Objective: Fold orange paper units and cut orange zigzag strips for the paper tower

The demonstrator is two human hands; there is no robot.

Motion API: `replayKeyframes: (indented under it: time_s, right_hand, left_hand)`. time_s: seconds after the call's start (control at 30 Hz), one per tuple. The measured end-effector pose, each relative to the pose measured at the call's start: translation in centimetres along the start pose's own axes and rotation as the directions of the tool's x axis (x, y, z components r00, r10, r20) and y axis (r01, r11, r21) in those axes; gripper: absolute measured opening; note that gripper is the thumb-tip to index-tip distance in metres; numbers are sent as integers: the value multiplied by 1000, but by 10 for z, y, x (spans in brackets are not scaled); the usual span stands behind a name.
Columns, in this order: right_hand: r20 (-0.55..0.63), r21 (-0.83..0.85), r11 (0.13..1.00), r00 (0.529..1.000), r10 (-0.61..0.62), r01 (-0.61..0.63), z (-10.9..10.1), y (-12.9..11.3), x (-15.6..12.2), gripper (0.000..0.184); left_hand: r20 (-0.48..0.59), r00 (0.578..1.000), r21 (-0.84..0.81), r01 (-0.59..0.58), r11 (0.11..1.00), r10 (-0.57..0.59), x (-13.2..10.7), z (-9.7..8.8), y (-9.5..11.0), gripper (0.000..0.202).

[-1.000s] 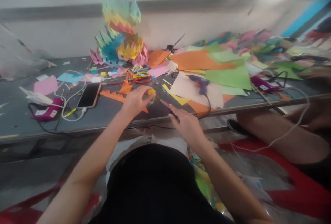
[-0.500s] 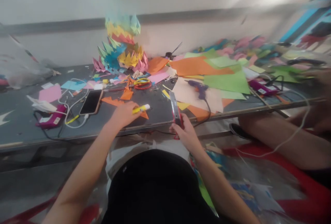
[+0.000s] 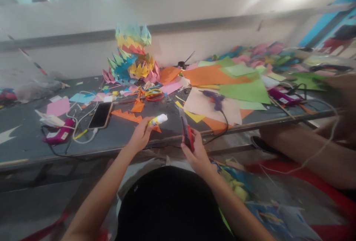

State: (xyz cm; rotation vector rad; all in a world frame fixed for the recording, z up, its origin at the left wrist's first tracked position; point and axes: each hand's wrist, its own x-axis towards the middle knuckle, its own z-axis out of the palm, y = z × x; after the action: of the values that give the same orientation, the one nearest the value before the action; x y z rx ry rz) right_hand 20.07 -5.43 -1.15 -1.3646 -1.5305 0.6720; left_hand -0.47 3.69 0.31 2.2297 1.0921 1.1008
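My left hand [image 3: 141,136] is closed around a yellow glue stick [image 3: 158,120] with a white end that points to the right. In my right hand [image 3: 197,151] is a red and black utility knife [image 3: 188,133], its long blade out and pointing up and away from me. Both hands are above the front edge of the grey table [image 3: 97,142], a short way apart. Past my left hand lies a zigzag-cut strip of orange paper [image 3: 126,116]. A hot glue gun [image 3: 214,98] rests on a pale paper sheet [image 3: 194,101] beyond my right hand.
Folded paper crowns [image 3: 133,62] are stacked at the back. A phone [image 3: 100,115] on a white cable and a magenta power strip [image 3: 59,132] lie to the left. Orange sheets [image 3: 205,74] and green sheets [image 3: 244,91] cover the right side. Another person's leg [image 3: 300,152] is at the right.
My left hand has lifted the glue stick slightly and brought it nearer the knife. The knife has turned in my right hand, showing more red handle. The camera view has tilted up a little.
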Motion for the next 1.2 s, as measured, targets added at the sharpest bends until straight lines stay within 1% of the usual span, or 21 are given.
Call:
replayKeyframes:
  time_s: [0.07, 0.13, 0.2, 0.27, 0.37, 0.47, 0.53, 0.6, 0.73, 0.9, 1.2]
  right_hand:
    - [26, 121, 992, 999, 21, -24, 2, 0, 0, 46]
    - [87, 231, 971, 995, 45, -64, 3, 1, 0, 45]
    - [122, 257, 961, 990, 74, -103, 3, 2, 0, 45]
    - [102, 191, 974, 989, 108, -126, 1, 4, 0, 49]
    - [65, -31, 992, 990, 127, -125, -3, 8, 0, 58]
    - [65, -241, 969, 996, 64, -46, -7, 8, 4, 56]
    - [70, -330, 944, 997, -8, 31, -9, 6, 8, 51]
    - [87, -394, 915, 995, -53, 83, -9, 3, 13, 49]
    - [123, -461, 878, 989, -80, 128, -10, -3, 23, 48]
    - [177, -463, 871, 980, -94, 167, -15, -9, 33, 47]
    - [214, -487, 853, 973, -90, 186, -18, -16, 42, 46]
  left_hand:
    - [-6, 1000, 10, 11, 1000, -11, 1, -1, 1, 32]
    - [-20, 1000, 43, 21, 999, -20, 2, -1, 2, 33]
    - [-50, 998, 100, 32, 995, -27, 4, 1, 3, 33]
    - [-76, 997, 190, 43, 981, -29, 6, 4, 5, 34]
    - [-88, 996, 366, 60, 929, -30, 10, 11, 6, 36]
    - [-89, 996, 494, 69, 867, -29, 13, 19, 4, 35]
    - [-70, 997, 534, 59, 843, -26, 13, 23, 2, 34]
    - [-38, 999, 549, 49, 834, -33, 13, 24, -1, 33]
    - [-6, 998, 552, 56, 832, -63, 12, 24, -1, 34]
    - [-13, 998, 566, 62, 822, -66, 11, 23, 0, 33]
    - [-9, 995, 578, 84, 812, -97, 12, 23, 2, 32]
